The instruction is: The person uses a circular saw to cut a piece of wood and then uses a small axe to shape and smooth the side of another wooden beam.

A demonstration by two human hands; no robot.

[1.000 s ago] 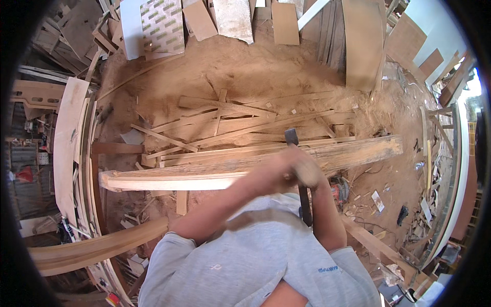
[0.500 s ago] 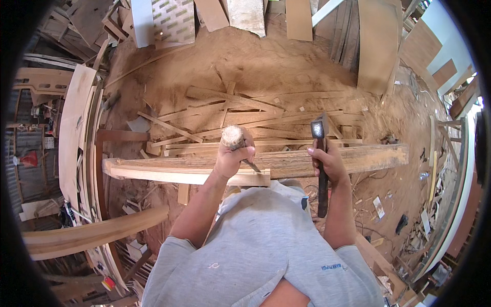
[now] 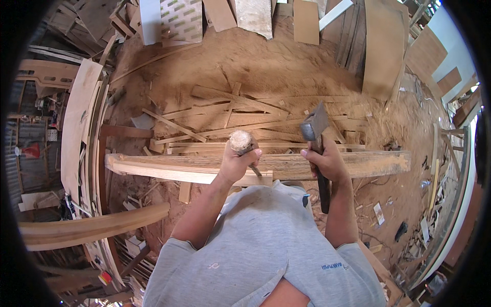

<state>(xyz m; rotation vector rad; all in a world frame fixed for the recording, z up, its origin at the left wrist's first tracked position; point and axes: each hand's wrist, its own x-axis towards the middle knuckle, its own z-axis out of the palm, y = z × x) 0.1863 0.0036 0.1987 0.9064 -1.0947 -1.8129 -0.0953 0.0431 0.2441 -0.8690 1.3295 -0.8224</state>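
Observation:
My left hand (image 3: 237,165) is closed around a chisel (image 3: 240,140) with a pale, battered round wooden handle. Its narrow blade points down, and the tip meets the light wooden piece (image 3: 204,176) near that piece's right end. To the right, my right hand (image 3: 327,162) grips the dark handle of a hatchet (image 3: 314,125). The hatchet's head, a blunt poll and a flared blade, is raised above a thick rough beam (image 3: 348,162), apart from the chisel. The light piece lies along the beam's near side, close to my body.
Loose wooden strips (image 3: 240,110) lie crossed on the sawdust-covered ground beyond the beam. Boards (image 3: 76,128) stand stacked at the left, near a curved wooden piece (image 3: 102,225). Panels (image 3: 386,46) lean at the far side. Scraps litter the ground at right.
The chisel stands more upright, its tip still at the light piece. The hatchet has turned and tilted, showing more of its flared head. The whole view has shifted slightly.

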